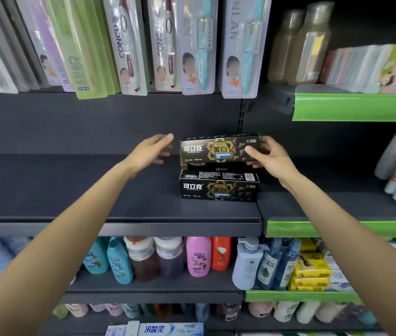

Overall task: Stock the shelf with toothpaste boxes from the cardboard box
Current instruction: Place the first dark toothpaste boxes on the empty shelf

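Hovering above the stack, a black toothpaste box [218, 149] is being gripped at its right end by the right hand [266, 156], thumb on the front face and fingers curling round the end and underside. It is sitting level, just over the boxes already stacked [217, 189] on the dark shelf [71, 190], though whether it is touching the one beneath is hard to tell. The left hand [152, 151] is reaching in just beside the box's left end with fingers loosely spread, holding nothing and not quite touching it. This looks like the placing step: one more box is being set on the pile near the shelf's right edge. The next move is likely calling for lowering it squarely so its edges line up with the boxes below, the left hand steadying the free end, then letting go. Toothbrush packs [131, 44] are hanging above, and shampoo bottles [198, 257] are standing on the shelf below. The cardboard box is not in view.
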Motion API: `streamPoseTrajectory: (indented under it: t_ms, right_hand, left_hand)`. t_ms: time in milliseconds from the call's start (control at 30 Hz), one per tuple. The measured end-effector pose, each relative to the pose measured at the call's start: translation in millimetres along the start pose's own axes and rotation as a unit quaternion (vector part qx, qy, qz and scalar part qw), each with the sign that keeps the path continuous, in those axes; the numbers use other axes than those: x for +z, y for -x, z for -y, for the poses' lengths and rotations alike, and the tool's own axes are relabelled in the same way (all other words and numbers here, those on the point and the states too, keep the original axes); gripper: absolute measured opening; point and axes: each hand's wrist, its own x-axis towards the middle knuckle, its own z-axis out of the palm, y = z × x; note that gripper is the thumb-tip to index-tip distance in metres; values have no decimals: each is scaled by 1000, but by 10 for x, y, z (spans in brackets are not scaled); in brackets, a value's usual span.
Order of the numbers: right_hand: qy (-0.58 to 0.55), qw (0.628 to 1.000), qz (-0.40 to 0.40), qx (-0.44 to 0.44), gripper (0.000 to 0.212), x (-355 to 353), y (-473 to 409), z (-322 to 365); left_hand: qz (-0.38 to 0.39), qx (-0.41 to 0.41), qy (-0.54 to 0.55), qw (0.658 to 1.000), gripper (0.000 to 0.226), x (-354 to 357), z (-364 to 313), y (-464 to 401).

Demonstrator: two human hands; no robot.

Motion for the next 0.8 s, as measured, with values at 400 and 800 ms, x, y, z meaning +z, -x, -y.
streamPoseTrajectory:
  t_ms: [400,800]
  right_hand:
    - [243,956,127,102,59,19,-86,-158]
    - [320,935,146,41,60,281,-219,-117]
  left_hand:
    - [71,232,-500,831,94,739,206,99]
    - [58,163,-510,843,80,943,195,-123]
